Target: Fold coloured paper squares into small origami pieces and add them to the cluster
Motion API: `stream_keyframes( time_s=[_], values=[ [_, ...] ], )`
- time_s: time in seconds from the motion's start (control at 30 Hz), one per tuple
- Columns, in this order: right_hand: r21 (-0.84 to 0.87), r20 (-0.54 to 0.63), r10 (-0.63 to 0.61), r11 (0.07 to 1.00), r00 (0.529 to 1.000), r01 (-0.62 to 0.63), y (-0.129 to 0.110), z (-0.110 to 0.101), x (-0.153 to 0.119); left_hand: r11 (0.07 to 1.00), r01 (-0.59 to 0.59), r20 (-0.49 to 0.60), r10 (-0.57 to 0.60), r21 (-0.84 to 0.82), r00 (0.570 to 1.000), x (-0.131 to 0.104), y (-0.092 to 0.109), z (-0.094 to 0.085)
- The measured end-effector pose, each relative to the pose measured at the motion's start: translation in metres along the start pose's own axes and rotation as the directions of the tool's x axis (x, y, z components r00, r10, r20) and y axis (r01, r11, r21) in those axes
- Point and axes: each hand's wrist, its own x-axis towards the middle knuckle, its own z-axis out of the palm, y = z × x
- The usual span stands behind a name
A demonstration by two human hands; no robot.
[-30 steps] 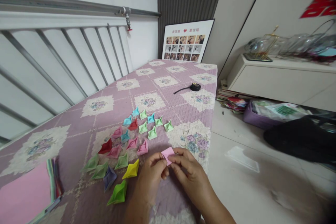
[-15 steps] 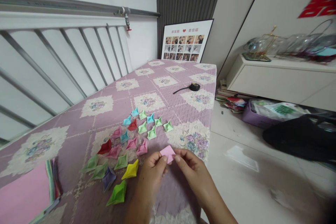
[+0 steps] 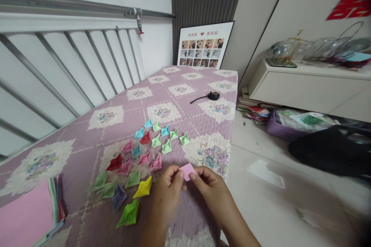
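A small folded piece of pink paper [image 3: 188,170] is pinched between my two hands over the near part of the cloth. My left hand [image 3: 171,185] grips its left corner with thumb and fingers. On the right edge, my right hand [image 3: 207,181] holds it the same way. Several folded paper boats lie to the left and beyond, among them a yellow one [image 3: 143,187], a bright green one [image 3: 128,214], a purple one [image 3: 118,197] and a pink one [image 3: 156,163]. The fingertips behind the paper are partly hidden.
A stack of coloured paper [image 3: 29,214] lies at the near left on the flowered cloth [image 3: 116,98]. Farther back is a black tape measure [image 3: 213,95]. A radiator [image 3: 72,61] runs along the left; a white cabinet [image 3: 313,88] stands right.
The pink paper has turned slightly between my fingers, and my right thumb lies further over its lower right edge. The view has shifted slightly.
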Motion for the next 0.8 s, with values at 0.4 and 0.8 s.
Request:
stream_keyframes(
  time_s=[0.4,0.8],
  values=[
    [-0.001,0.021,0.092,0.996,0.996,-0.092,-0.001,0.001,-0.003,0.995,-0.093,-0.057,0.091,-0.031,0.994,-0.001,-0.003,-0.004],
    [0.019,-0.047,0.006,1.0,0.999,-0.005,-0.004,0.005,-0.002,0.993,0.026,0.074,-0.017,-0.116,0.997,0.0,0.004,0.002]
  ],
)
